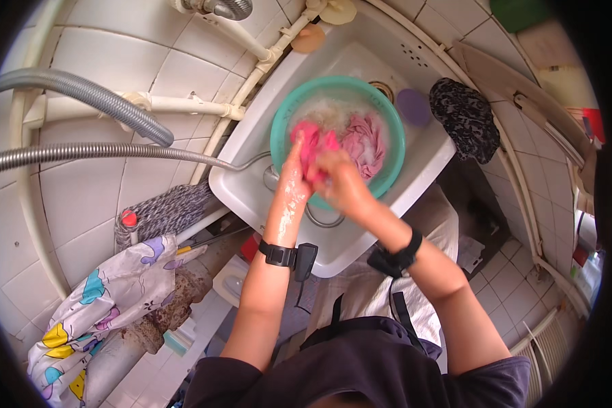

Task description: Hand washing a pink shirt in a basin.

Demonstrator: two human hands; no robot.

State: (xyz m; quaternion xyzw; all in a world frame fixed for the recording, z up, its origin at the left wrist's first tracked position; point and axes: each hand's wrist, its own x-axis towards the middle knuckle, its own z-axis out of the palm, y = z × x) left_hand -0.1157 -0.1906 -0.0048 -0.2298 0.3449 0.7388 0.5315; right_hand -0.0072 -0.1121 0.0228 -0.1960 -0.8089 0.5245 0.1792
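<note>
A bright pink cloth (pixel 309 141) is bunched between my hands over a teal basin (pixel 396 170) of sudsy water. My left hand (pixel 294 166), wet with foam along the wrist, grips the cloth from its left side. Against the cloth's lower right part, my right hand (pixel 340 180) is closed in a fist, slightly smeared by motion. A paler pink wet cloth (pixel 364 146) lies crumpled in the right half of the basin, partly under water. Foam (pixel 326 112) floats toward the far side.
The basin stands in a white sink (pixel 245 153). A metal shower hose (pixel 115 151) runs in from the left, below a grey corrugated hose (pixel 81 88). A dark patterned cloth (pixel 464 119) hangs over the right rim, near a purple disc (pixel 415 107). Pipes (pixel 183 105) line the tiled wall.
</note>
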